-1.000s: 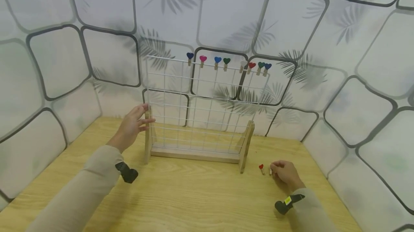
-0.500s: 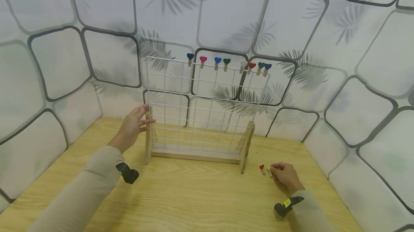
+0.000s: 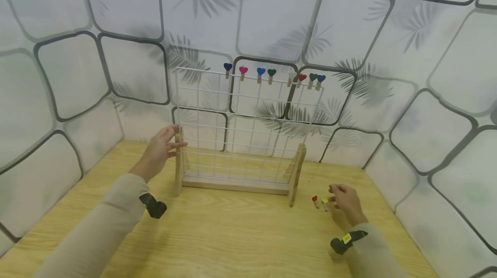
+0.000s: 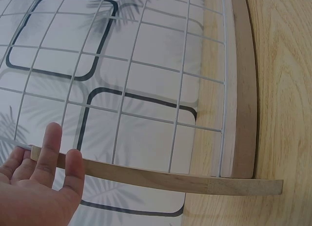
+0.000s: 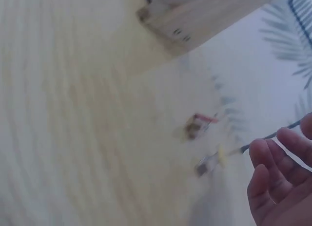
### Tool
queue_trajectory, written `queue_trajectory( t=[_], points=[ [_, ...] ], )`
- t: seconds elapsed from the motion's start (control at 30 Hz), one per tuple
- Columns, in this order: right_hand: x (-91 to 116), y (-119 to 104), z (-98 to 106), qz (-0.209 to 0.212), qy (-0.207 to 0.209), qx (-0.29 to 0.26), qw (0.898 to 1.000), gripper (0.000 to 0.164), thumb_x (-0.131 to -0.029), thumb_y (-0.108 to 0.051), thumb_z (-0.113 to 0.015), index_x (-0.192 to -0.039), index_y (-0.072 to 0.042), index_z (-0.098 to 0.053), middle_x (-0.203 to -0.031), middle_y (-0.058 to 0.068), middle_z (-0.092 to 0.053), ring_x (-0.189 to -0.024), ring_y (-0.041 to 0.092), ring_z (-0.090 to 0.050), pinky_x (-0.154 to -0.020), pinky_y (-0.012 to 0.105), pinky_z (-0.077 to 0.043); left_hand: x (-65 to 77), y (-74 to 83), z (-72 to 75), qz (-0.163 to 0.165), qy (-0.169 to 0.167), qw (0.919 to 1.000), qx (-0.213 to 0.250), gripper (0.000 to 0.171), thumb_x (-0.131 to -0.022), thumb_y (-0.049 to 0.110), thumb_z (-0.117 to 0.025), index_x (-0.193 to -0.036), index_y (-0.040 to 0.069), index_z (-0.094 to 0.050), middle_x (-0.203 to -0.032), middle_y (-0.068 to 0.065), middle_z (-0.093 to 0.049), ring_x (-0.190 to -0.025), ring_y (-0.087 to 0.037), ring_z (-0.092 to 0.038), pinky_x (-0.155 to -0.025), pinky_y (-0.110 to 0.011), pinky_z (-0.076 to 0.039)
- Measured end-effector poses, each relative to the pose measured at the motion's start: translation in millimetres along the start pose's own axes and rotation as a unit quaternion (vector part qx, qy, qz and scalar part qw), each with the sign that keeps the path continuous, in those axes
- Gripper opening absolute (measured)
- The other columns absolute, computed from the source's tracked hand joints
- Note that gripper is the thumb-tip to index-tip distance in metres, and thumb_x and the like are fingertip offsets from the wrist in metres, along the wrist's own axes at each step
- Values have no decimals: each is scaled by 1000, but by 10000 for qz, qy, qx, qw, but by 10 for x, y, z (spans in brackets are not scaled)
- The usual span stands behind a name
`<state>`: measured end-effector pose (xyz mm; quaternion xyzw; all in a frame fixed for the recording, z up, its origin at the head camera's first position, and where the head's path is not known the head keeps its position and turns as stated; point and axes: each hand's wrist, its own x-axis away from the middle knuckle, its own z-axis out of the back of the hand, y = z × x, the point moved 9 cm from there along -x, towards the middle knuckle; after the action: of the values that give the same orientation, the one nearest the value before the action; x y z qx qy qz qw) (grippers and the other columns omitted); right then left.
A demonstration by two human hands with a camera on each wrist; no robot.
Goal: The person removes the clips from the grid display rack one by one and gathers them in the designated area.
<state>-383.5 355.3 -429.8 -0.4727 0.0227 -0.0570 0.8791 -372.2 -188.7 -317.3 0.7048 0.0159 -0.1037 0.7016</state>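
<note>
One yellow clip (image 3: 325, 201) is lying on the surface (image 3: 217, 235) beside the red clip (image 3: 315, 199); I'm just easing my right hand (image 3: 346, 201) away, relaxed and empty, so both clips are sitting off the rack (image 3: 233, 184) my left hand (image 3: 156, 154) is gripping.

1. Lower left: the left hand (image 4: 40, 189) holds one end of a wooden upright (image 4: 146, 176), two fingers crossing it.
2. Upper left to centre: white wire grid (image 4: 120, 111), leaf-patterned backdrop (image 4: 100, 133) behind.
3. Right: wooden crossbar (image 4: 245, 89) beside wood-grain tabletop (image 4: 287, 89).
</note>
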Motion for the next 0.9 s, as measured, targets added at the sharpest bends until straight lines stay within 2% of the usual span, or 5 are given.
queue_trajectory(
  t=[0.2,0.33,0.4,0.73,0.9],
  points=[
    [-15,-390,-30,303,-458,-1300,9900,51,-107,-30,-31,-136,11,-43,-121,16,-61,-79,10,-64,-65,30,-53,26,-16,-8,-81,21,9999,129,69,-106,45,-29,-154,0,-11,-157,-21,-11,-103,-6,-56,-89,-33,-42],
    [-11,-713,-62,684,-786,-1597,9816,54,-107,-35,-31,-132,10,-46,-107,-3,-66,-79,11,-65,-63,27,-52,8,-22,-13,52,19,10000,-16,65,-107,43,-23,-154,1,-8,-158,-20,-9,-103,-3,-54,-92,-34,-41],
    [1,-894,-77,889,-901,-1624,9786,54,-107,-36,-31,-130,10,-48,-104,-5,-66,-79,11,-65,-62,27,-52,-4,-17,-11,104,41,9999,-25,63,-107,41,-21,-154,1,-8,-158,-20,-10,-103,-4,-54,-92,-35,-41],
    [126,-1832,-169,1852,-1347,-1486,9620,61,-106,-39,-34,-129,15,-48,-117,22,-61,-83,17,-65,-65,27,-51,-39,9,-10,124,88,9998,-98,61,-108,39,-20,-155,2,-8,-159,-18,-9,-103,-4,-53,-95,-38,-39],
    [200,-2198,-216,2095,-1454,-1559,9543,53,-107,-34,-36,-126,12,-52,-112,13,-64,-82,22,-65,-65,28,-51,-15,26,-26,149,131,9997,-108,61,-107,38,-20,-155,3,-8,-159,-18,-10,-101,-2,-53,-95,-38,-39]
  ],
)
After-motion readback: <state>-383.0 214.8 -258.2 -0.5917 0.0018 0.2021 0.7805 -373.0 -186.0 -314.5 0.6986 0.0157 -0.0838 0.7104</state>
